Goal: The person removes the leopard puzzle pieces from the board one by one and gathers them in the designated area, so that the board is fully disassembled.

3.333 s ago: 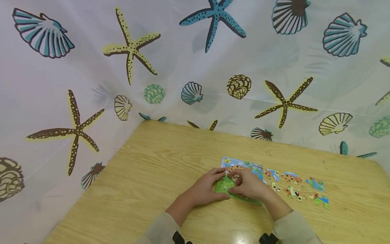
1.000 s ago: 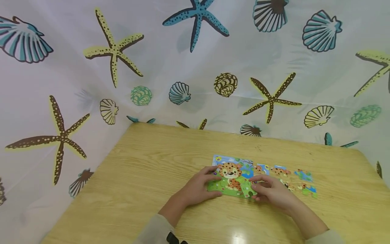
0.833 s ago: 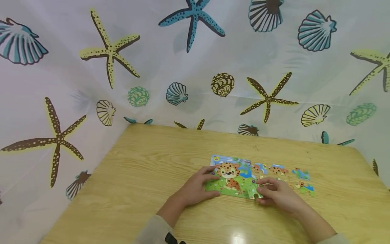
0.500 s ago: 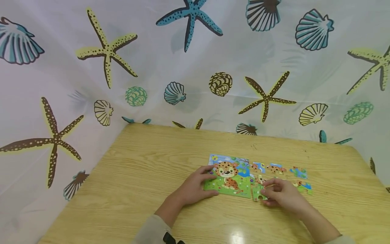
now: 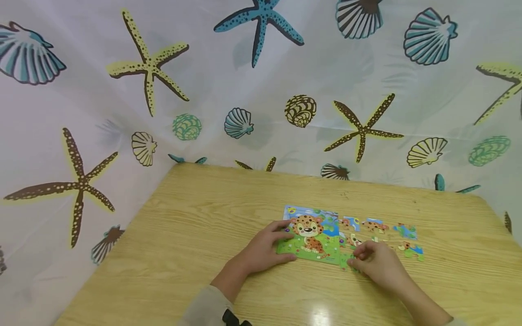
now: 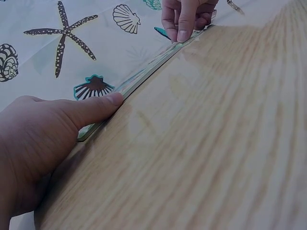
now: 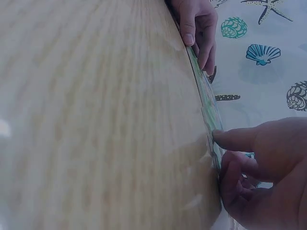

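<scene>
A puzzle board [image 5: 331, 246] printed with a spotted leopard cub lies flat on the wooden table in the head view. My left hand [image 5: 263, 249] rests at its left side, fingertips over the picture and thumb along the near edge. In the left wrist view that thumb [image 6: 96, 109] lies straight against the board's rim. Just right of the board, a green puzzle piece [image 5: 343, 260] lies on the table, partly hidden by my right hand [image 5: 381, 265]. Thumb and forefinger pinch this piece, while the other fingers curl under.
Several loose puzzle pieces stand in rows right of the board, among them a leopard-ear piece [image 5: 350, 223], a spotted one [image 5: 374, 225], a blue-green one [image 5: 405, 231] and another [image 5: 412, 250]. A shell-patterned curtain [image 5: 261, 86] borders the table's back and left.
My right hand has carried the green piece off the board's lower right and laid it on the table beside it. The leopard picture is uncovered. My left hand stays at the board.
</scene>
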Available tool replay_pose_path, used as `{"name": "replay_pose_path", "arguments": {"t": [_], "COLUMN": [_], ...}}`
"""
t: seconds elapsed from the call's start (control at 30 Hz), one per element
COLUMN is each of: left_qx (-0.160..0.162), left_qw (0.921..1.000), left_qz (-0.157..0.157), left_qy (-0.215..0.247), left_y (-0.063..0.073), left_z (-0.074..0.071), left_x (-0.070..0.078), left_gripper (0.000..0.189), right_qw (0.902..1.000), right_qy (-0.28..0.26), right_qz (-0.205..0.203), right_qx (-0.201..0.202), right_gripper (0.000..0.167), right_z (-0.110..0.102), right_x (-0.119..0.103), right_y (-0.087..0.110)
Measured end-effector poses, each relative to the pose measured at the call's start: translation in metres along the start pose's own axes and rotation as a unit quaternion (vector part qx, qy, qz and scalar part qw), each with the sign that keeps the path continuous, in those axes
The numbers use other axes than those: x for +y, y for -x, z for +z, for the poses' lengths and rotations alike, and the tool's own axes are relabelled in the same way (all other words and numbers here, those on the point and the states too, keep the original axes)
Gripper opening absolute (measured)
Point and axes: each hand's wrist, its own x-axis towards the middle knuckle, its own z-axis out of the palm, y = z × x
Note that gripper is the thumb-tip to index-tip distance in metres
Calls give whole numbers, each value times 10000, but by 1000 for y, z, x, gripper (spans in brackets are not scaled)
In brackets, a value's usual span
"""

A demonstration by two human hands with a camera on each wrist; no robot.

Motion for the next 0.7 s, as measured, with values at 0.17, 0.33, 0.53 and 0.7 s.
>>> {"name": "replay_pose_path", "arguments": {"t": [0.17,0.33,0.53,0.7], "left_qx": [7,-90,-108,-114], "left_qw": [10000,9999,9999,9999], "left_qz": [22,-53,-94,-102], "left_qy": [29,50,58,79], "left_y": [-1,2,2,3], "left_z": [2,-1,-3,-4], "left_x": [1,0,1,3], "left_gripper": [58,58,58,56], "right_qw": [9999,9961,9907,9926], "right_qy": [-18,-419,-362,-305], "right_qz": [-170,-607,-1086,-892], "right_qx": [26,-482,-730,-764], "right_gripper": [22,24,31,31], "right_z": [0,11,25,32], "right_x": [-12,-32,-50,-56], "right_y": [-4,-17,-33,-41]}}
